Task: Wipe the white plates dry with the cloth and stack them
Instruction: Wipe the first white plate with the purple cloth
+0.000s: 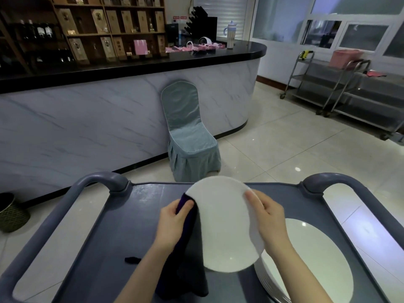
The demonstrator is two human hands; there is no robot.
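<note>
Bare forearms lead to the bare left hand [172,224] and right hand [269,217].

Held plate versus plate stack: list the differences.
The held plate is tilted up above the cart; the plate stack lies flat on it. The right hand grips the held plate while the left hand holds the dark cloth at its rim; no hand grips the plate stack. Both are white and round.

A long bar [109,117] with a pale marble front and black top fills the far left. A blue-green covered chair [188,127] stands against it. Wooden shelves [113,20] behind — steel carts [323,68] and windows [360,36] far right. Shiny pale floor [295,145].
</note>
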